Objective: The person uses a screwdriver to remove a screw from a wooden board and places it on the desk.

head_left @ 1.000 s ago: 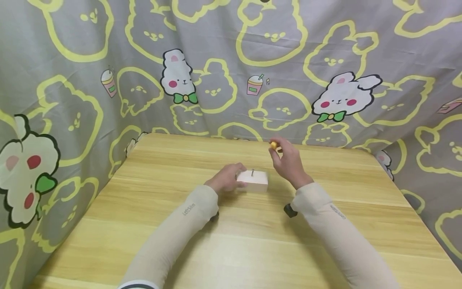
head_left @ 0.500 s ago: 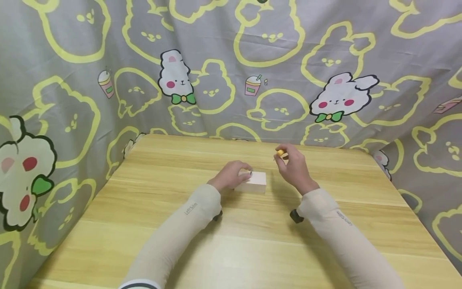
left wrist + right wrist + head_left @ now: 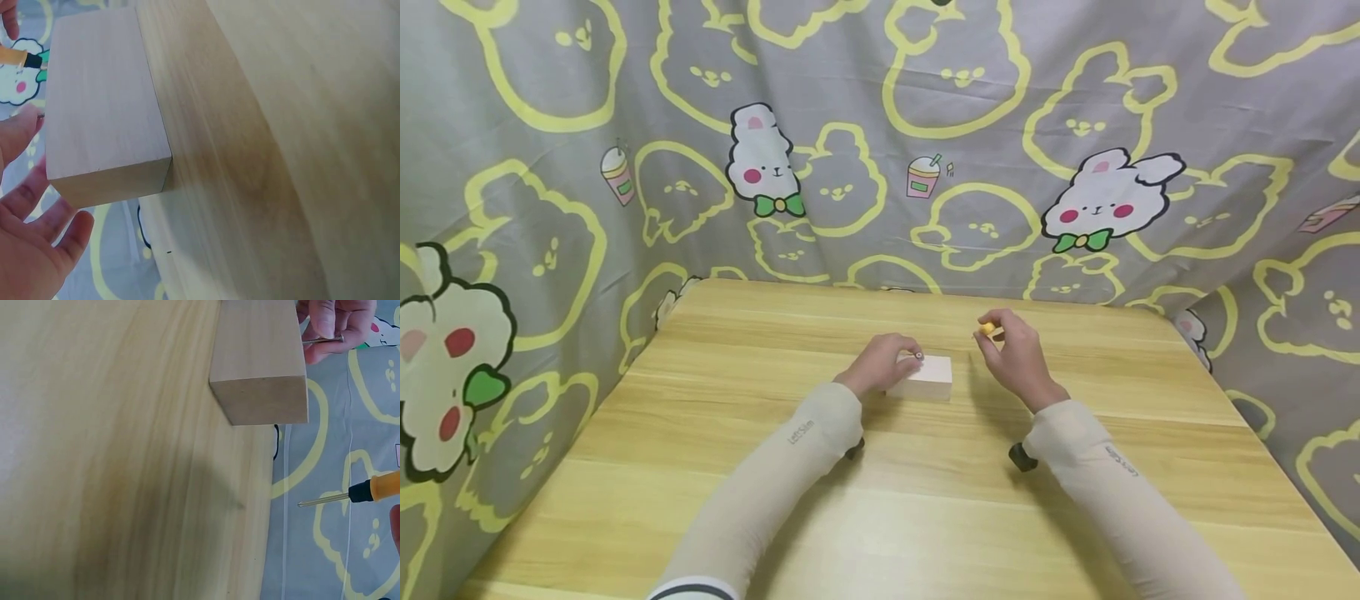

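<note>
A pale wooden block (image 3: pixel 934 371) lies on the table. A metal screw (image 3: pixel 328 340) stands up from its top face. My left hand (image 3: pixel 880 364) pinches the screw between thumb and finger; the screw's head shows above the fingertips in the head view. In the left wrist view the other fingers (image 3: pixel 76 234) are spread beside the block's end. Right of the block and raised above the table, my right hand (image 3: pixel 1018 362) holds a small screwdriver (image 3: pixel 382 486) by its orange handle. Its metal shaft points downward, with the tip apart from block and screw.
The wood-grain table (image 3: pixel 880 517) extends around the block on every side. A grey patterned curtain (image 3: pixel 850 242) hangs along the table's back and sides. Dark wrist-camera parts (image 3: pixel 1022 457) sit under the sleeves.
My left hand has shifted from the block's left end up to the screw and now pinches it. My right hand with the screwdriver has moved slightly right and nearer to me.
</note>
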A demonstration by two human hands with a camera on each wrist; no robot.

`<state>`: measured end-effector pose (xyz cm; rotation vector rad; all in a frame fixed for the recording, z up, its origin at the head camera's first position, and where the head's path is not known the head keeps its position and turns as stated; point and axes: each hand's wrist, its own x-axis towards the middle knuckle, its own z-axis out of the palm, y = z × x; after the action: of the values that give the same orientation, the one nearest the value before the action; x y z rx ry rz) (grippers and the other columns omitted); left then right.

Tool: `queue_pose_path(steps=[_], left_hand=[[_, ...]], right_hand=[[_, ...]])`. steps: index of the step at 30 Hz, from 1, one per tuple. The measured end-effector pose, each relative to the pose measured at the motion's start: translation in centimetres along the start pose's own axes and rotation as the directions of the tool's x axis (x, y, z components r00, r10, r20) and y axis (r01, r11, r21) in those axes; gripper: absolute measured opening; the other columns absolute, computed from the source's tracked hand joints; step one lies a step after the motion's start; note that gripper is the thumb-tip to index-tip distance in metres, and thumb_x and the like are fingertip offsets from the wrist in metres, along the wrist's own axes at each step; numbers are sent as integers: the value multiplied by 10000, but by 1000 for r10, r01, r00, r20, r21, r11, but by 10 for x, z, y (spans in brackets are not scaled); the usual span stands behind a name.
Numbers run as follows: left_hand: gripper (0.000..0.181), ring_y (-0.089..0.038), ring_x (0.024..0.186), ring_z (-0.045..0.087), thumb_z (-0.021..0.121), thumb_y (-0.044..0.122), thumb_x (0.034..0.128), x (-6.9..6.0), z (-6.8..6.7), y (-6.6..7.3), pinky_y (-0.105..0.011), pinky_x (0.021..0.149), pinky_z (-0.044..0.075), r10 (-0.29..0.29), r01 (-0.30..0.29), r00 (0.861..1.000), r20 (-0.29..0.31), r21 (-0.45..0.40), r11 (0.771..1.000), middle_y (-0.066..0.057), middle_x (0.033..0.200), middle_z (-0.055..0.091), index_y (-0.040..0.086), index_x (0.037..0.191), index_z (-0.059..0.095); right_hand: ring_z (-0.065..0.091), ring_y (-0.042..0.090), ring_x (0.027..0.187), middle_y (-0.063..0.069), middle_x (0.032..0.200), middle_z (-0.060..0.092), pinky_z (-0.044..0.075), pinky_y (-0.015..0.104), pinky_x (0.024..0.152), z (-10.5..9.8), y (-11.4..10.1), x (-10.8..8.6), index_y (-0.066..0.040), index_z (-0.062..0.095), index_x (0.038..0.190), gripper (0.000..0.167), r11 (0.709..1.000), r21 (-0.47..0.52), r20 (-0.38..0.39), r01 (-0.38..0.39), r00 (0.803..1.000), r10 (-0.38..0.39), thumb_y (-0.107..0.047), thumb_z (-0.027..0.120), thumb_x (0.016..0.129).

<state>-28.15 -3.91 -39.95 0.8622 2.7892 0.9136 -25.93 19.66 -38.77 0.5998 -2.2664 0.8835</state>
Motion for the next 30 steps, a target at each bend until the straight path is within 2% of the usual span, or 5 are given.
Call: queue_pose_path(steps=[10, 17, 24, 30], left_hand=[[133, -246, 1148, 579, 616, 167, 965, 1, 2, 2, -382, 1019, 438, -13, 12, 999, -37, -14, 1000, -58, 1159, 673, 93, 1052, 685], [135, -249, 1135, 583, 612, 164, 968, 1, 5, 4, -385, 1008, 449, -15, 13, 999, -51, -38, 999, -74, 1151, 668, 80, 1052, 675], [128, -247, 1100, 597, 601, 198, 978, 2, 8, 2, -372, 954, 482, -15, 14, 998, -63, -12, 1000, -74, 1122, 670, 89, 1025, 649], [123, -210, 988, 601, 581, 236, 989, 4, 8, 3, -354, 880, 499, -32, 33, 997, -71, 16, 999, -38, 1060, 669, 120, 980, 621]], right_hand=[[626, 309, 822, 169, 937, 647, 579, 397, 669, 0, 4, -6, 24, 579, 979, 220, 1000, -9, 5, -1, 1000, 1, 49, 730, 820], [621, 311, 829, 169, 924, 641, 582, 427, 663, 1, 6, -9, 21, 574, 975, 222, 1000, -2, 4, -2, 1000, 2, 44, 733, 822], [630, 325, 828, 179, 923, 643, 584, 440, 667, 0, 5, -9, 26, 573, 977, 223, 1000, 7, 1, -21, 1000, 21, 42, 733, 823], [642, 330, 820, 184, 932, 645, 581, 457, 671, -2, 6, -9, 38, 572, 984, 218, 1000, 10, -9, -27, 1000, 27, 50, 725, 828]])
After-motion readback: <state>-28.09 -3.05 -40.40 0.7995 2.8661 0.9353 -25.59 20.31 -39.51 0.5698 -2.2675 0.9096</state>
